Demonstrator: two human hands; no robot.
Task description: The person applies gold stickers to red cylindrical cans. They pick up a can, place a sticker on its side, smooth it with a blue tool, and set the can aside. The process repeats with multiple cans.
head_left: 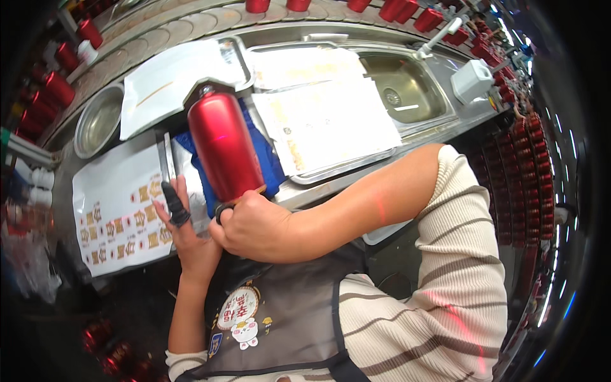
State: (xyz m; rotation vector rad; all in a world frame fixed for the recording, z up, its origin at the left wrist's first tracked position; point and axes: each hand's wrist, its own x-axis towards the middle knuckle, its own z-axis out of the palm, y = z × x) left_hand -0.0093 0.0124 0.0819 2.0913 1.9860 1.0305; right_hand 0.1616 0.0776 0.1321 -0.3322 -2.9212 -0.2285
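Observation:
A shiny red metal flask [224, 143] lies on a folded blue cloth [270, 156], its narrower dark-rimmed end pointing away from me. At its near end my right hand [254, 226] is closed, the fingers curled against the flask's edge; a black cover shows on one finger. My left hand [184, 232] is beside it, fingers stretched apart, with a black cover on one finger and nothing visible in it. Next to that hand lies a white sheet [114, 184] printed with rows of small gold and red decals. The flask's near rim is partly hidden by my right hand.
More white sheets [324, 121] lie on metal trays behind and right of the flask. A steel bowl [100, 121] stands at the left. A sink [407, 86] with a white jug [471, 81] beside it is at the right. Red flasks line the far conveyor [210, 22].

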